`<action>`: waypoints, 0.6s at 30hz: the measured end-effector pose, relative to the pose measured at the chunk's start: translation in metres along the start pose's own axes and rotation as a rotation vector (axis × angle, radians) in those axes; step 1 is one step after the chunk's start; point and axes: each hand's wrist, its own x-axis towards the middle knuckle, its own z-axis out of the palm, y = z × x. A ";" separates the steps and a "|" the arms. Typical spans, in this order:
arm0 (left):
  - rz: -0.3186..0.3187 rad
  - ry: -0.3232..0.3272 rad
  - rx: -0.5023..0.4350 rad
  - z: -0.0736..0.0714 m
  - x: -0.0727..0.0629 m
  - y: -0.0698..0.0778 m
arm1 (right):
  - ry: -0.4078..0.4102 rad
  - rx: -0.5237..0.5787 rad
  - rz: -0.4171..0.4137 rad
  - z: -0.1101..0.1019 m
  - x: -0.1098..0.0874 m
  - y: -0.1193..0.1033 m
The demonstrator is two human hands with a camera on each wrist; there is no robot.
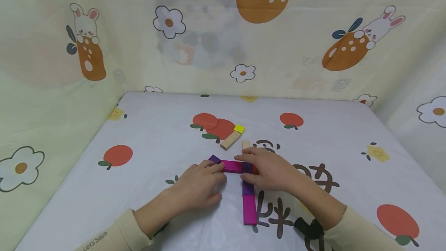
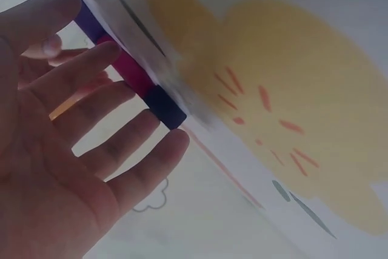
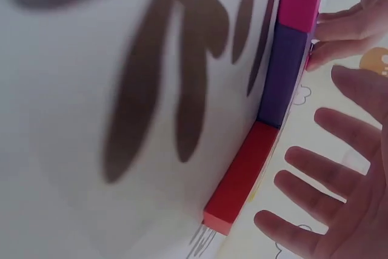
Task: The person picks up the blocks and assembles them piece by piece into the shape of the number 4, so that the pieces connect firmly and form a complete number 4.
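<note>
Coloured wooden blocks lie end to end on the white printed cloth. My left hand point(image 1: 198, 187) has its fingertips at a magenta block point(image 1: 231, 166) and the purple block point(image 1: 214, 159) at its left end; in the left wrist view the fingers are spread and loosely extended. My right hand point(image 1: 270, 167) lies over the corner of the row, thumb across a purple block point(image 1: 248, 188), fingers straight in the right wrist view. Below this purple block is another magenta block point(image 1: 249, 210). A red block point(image 3: 242, 177) is mostly hidden by the right hand in the head view.
Beyond the hands lies a plain wood block point(image 1: 230, 141) with a yellow block point(image 1: 239, 128) at its far end. Another plain wood block point(image 1: 246, 144) shows just past the right fingers. A black object point(image 1: 308, 227) is by the right cuff. Patterned cloth walls point(image 1: 209, 49) enclose the table.
</note>
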 end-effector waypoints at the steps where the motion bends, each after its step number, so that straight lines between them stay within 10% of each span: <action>1: -0.001 -0.003 -0.002 0.000 0.000 0.000 | 0.010 -0.006 0.007 -0.001 0.002 0.000; 18: 0.007 0.015 0.007 0.002 -0.001 -0.001 | 0.075 -0.005 0.187 -0.006 0.053 0.009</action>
